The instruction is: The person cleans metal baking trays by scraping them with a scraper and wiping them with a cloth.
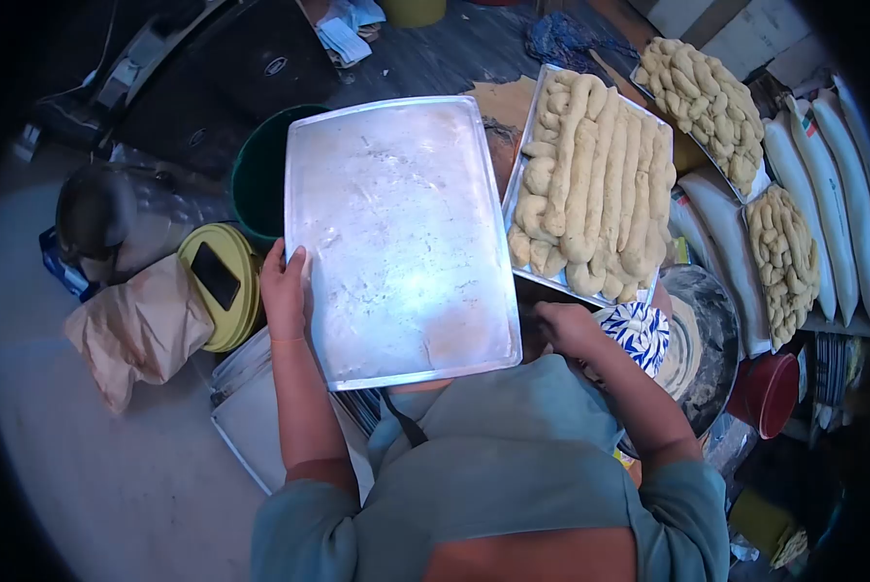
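A metal baking tray, bare and scuffed, is tilted up in front of my body. My left hand grips its left edge, the fingers partly behind the rim. Close to the tray's lower right corner is my right hand, its fingers curled; what they hold, if anything, is hidden. Just beyond that hand, a second tray is piled with long rolls of dough. A blue-and-white patterned round item sits beside my right forearm.
A green tub stands behind the tray. At left are a yellow lidded bucket with a phone on it and a paper bag. More dough, sacks and a black basin occupy the right.
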{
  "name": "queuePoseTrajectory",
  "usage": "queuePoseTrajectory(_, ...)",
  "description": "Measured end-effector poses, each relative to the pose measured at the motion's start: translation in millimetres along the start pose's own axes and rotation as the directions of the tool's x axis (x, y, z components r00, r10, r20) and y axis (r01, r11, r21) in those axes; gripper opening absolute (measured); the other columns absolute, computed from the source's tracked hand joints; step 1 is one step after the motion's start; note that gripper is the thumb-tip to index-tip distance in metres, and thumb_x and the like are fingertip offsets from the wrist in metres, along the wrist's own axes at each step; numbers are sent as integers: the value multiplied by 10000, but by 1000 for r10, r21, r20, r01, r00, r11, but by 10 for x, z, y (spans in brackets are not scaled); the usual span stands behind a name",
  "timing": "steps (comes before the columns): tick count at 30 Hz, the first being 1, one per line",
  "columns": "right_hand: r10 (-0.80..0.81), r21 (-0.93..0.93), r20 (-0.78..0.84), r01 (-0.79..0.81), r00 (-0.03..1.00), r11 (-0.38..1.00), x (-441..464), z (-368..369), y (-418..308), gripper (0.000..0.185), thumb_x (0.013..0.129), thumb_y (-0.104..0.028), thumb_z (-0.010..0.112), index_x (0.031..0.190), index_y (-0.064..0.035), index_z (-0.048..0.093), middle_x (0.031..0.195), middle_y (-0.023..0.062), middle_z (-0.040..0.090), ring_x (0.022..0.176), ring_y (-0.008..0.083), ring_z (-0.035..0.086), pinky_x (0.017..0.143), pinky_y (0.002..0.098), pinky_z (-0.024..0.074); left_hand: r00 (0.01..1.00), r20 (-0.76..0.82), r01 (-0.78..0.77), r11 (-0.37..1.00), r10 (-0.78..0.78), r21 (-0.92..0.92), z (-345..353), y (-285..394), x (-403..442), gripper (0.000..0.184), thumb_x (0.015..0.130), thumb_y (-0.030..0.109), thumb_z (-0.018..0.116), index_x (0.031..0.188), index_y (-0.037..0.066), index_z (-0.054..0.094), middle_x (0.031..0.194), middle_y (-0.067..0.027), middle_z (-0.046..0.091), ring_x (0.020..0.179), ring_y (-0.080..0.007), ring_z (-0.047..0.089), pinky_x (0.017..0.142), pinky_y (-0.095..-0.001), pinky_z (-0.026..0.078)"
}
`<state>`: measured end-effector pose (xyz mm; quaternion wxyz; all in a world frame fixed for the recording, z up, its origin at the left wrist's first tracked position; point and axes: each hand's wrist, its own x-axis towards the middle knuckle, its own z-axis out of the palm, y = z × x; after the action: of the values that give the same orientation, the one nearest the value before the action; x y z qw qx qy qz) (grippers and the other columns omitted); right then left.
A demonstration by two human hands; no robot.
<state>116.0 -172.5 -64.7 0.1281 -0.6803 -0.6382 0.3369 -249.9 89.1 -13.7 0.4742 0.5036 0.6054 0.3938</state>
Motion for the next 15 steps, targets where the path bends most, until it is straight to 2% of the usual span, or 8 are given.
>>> queuePoseTrajectory(3, 112, 84, -86, -105, 990, 991, -314, -470, -287, 253, 717, -72, 603, 963, -36, 552, 771, 192, 611, 737, 379, 614, 658, 434, 485, 1000, 17, -12, 992, 14, -128, -46, 51, -11, 537, 892, 145, 622, 1327, -108, 433, 1164, -167, 596, 1038, -184, 568, 909, -263, 430)
queuePoseTrajectory(6, 254, 211, -183, -214, 950, 954, -527, -845, -507, 187, 689, -24, 589, 848, -12, 492, 782, 168, 607, 727, 281, 624, 651, 352, 484, 993, 90, 95, 975, -78, -201, -157, 23, 52, 485, 912, 134, 583, 1315, -100, 449, 1177, -156, 591, 1036, -177, 563, 912, -263, 427)
queuePoseTrajectory(7, 163, 361, -304, -45, 939, 931, -552, -836, -477, 173, 676, 10, 569, 816, -12, 469, 860, 166, 648, 768, 264, 634, 674, 345, 486, 987, 127, 128, 965, -100, -231, -194, 10, 63, 473, 915, 130, 577, 1311, -97, 454, 1169, -151, 597, 1019, -175, 570, 905, -261, 431)
queuePoseTrajectory(9, 12, 312, -416, 131, 909, 941, -495, -848, -718, 183, 687, 30, 589, 801, -13, 453, 978, 157, 668, 851, 307, 647, 729, 344, 500, 976, 185, 155, 964, -116, -214, -210, 22, 46, 445, 915, 112, 570, 1299, -90, 470, 1139, -137, 613, 983, -165, 579, 885, -259, 440)
queuePoseTrajectory(11, -111, 193, -275, 168, 955, 967, -398, -789, -988, 207, 710, 25, 623, 853, -16, 479, 1136, 174, 633, 1012, 342, 623, 840, 360, 501, 969, 225, 151, 969, -106, -194, -199, 15, 39, 421, 913, 91, 565, 1287, -85, 482, 1108, -122, 628, 949, -154, 587, 866, -257, 448)
queuePoseTrajectory(12, -284, 124, -302, 332, 910, 935, -307, -678, -1090, 319, 703, 5, 670, 990, -13, 532, 1233, 169, 586, 1125, 351, 571, 944, 386, 471, 968, 233, 134, 974, -90, -184, -194, -39, 45, 412, 912, 80, 563, 1282, -83, 487, 1093, -113, 634, 933, -149, 590, 857, -257, 452)
queuePoseTrajectory(14, -469, -110, -120, 458, 875, 882, -198, -443, -1177, 529, 774, -37, 591, 1294, -38, 493, 1306, 182, 539, 1202, 340, 528, 1050, 412, 399, 974, 214, 113, 977, -73, -182, -187, -197, 76, 416, 893, 67, 584, 1273, -82, 500, 1055, -102, 648, 896, -134, 594, 829, -255, 463)
queuePoseTrajectory(15, -455, -154, 5, 451, 890, 879, -170, -272, -1136, 492, 851, -79, 481, 1342, -46, 460, 1343, 200, 504, 1237, 334, 501, 1080, 437, 364, 984, 166, 72, 994, -58, -78, -187, -248, 77, 425, 888, 74, 592, 1273, -82, 501, 1051, -108, 651, 893, -135, 597, 824, -257, 465)
